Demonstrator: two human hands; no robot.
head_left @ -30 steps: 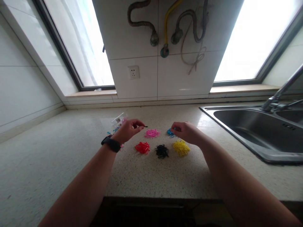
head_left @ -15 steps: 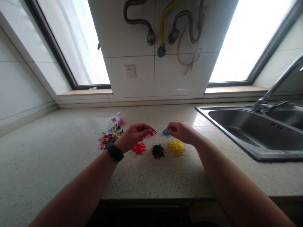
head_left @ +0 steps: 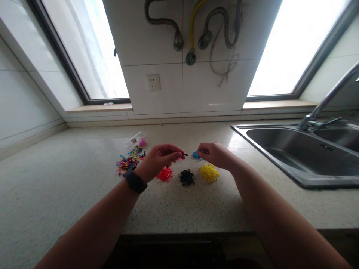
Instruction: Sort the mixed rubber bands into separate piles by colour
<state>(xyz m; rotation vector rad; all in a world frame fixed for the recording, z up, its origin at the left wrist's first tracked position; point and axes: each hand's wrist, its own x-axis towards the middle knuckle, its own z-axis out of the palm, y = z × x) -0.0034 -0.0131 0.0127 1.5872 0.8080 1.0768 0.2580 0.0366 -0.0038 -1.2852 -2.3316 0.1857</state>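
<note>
My left hand (head_left: pixel 164 156) pinches a small black rubber band (head_left: pixel 186 154) between thumb and fingertips, above a pink pile (head_left: pixel 178 159) that the hand partly hides. At the blue pile of rubber bands (head_left: pixel 197 155), my right hand (head_left: pixel 211 152) has its fingers pressed together; what they hold, if anything, is too small to make out. Closer to me lie a red pile (head_left: pixel 165 174), a black pile (head_left: pixel 186 177) and a yellow pile (head_left: pixel 209 173). A mixed heap of coloured bands (head_left: pixel 126 164) is left of my left hand.
Behind the mixed heap lies a clear plastic bag (head_left: pixel 134 140) with a pink round thing (head_left: pixel 142 142). A steel sink (head_left: pixel 280 149) with a tap (head_left: pixel 311 118) is set into the speckled counter (head_left: pixel 179 213) at the right. A tiled wall with a socket (head_left: pixel 153 82) stands behind.
The black band in my left fingertips has turned and now points right, and that hand has shifted slightly. My right hand stays at the blue pile. The view has tilted slightly.
</note>
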